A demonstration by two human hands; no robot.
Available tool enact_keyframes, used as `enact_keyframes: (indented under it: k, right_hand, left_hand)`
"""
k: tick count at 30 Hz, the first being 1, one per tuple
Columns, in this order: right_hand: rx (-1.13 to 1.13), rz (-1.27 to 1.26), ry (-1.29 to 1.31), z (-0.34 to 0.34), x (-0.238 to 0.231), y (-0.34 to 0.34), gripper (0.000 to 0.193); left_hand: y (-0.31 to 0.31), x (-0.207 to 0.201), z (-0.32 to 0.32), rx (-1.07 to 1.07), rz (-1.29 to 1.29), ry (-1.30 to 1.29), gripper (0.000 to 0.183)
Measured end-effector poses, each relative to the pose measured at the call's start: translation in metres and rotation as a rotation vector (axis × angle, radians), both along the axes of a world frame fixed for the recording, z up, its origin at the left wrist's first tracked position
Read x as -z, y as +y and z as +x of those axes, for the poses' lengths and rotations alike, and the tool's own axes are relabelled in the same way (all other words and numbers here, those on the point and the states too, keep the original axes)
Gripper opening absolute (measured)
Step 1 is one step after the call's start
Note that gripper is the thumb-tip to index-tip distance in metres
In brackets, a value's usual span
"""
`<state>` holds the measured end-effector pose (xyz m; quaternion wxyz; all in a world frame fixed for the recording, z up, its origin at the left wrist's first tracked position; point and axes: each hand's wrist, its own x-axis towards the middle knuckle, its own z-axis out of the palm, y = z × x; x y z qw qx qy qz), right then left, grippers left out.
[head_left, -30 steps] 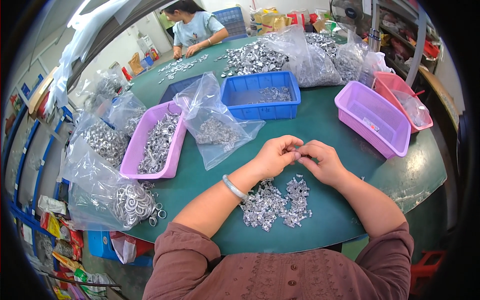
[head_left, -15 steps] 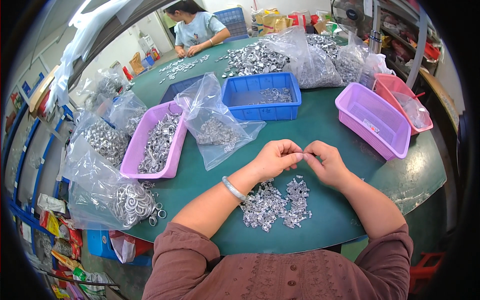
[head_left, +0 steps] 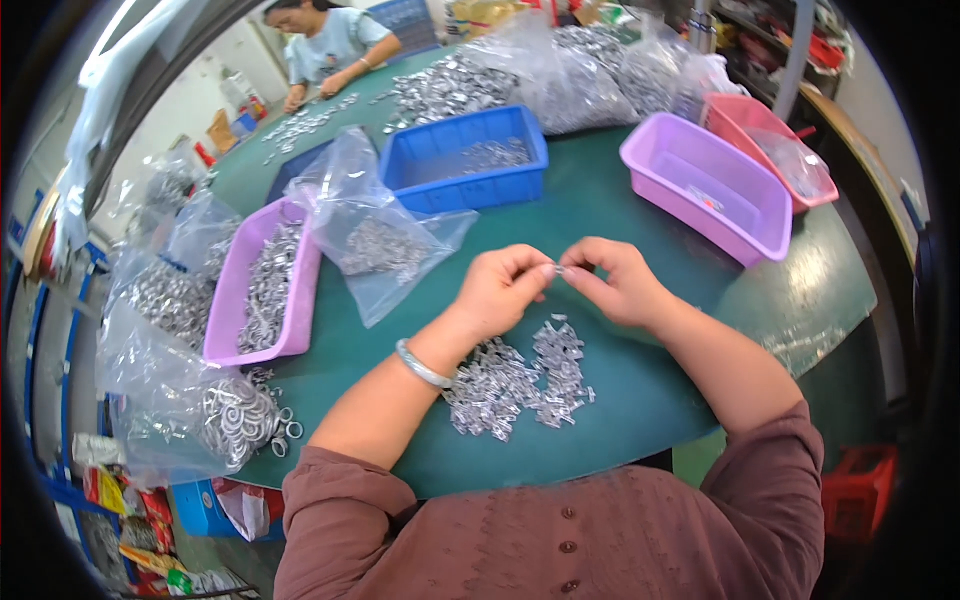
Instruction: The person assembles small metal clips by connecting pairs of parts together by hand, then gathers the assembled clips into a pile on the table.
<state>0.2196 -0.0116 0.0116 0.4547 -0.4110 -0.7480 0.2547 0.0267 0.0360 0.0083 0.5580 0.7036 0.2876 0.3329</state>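
Note:
Above the green table, my left hand (head_left: 505, 287) and my right hand (head_left: 622, 285) meet fingertip to fingertip. Both are closed in a pinch on one small silvery metal piece (head_left: 559, 269), too small for its exact shape to show. Just below them on the tabletop lies a loose pile of small clear-and-silver pieces (head_left: 492, 388), spread in two joined heaps. A pale bangle (head_left: 423, 366) circles my left wrist.
Left of my arms stand a purple basket (head_left: 301, 310) of metal rings and plastic bags of rings (head_left: 240, 420). Ahead are a clear bag (head_left: 385, 250) of small parts and a blue bin (head_left: 465, 190). Another purple basket (head_left: 705, 215) stands right. A person (head_left: 335, 50) sits across the table.
The whole view has shifted, so the table and its things sit further left and higher. My hands stay together, and the small metal piece now shows between their fingertips.

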Motion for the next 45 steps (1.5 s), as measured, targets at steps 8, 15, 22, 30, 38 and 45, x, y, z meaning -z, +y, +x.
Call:
enact_keyframes:
  k: [8,15,22,30,38,45]
  right_hand:
    - [-0.029,-0.285,0.214,0.0,-0.001,0.001,0.015]
    - [-0.06,-0.316,0.238,-0.002,-0.004,-0.002,0.015]
    - [-0.064,-0.248,0.2,-0.003,-0.005,-0.003,0.014]
    - [-0.028,-0.119,0.144,-0.004,-0.005,-0.005,0.011]
    - [-0.019,-0.03,0.096,-0.003,-0.002,-0.003,0.009]
    - [-0.027,-0.035,0.073,-0.003,-0.004,-0.004,0.008]
  left_hand:
    - [0.0,-0.005,-0.003,-0.008,-0.105,-0.053,0.02]
    - [-0.005,-0.012,-0.004,-0.025,-0.188,-0.005,0.02]
    - [-0.004,-0.012,-0.006,-0.003,-0.248,-0.019,0.019]
    - [0.0,-0.011,-0.008,0.035,-0.422,-0.088,0.016]
    - [0.0,-0.01,-0.007,0.078,-0.461,-0.105,0.016]
    - [0.001,-0.009,-0.009,0.102,-0.445,-0.118,0.012]
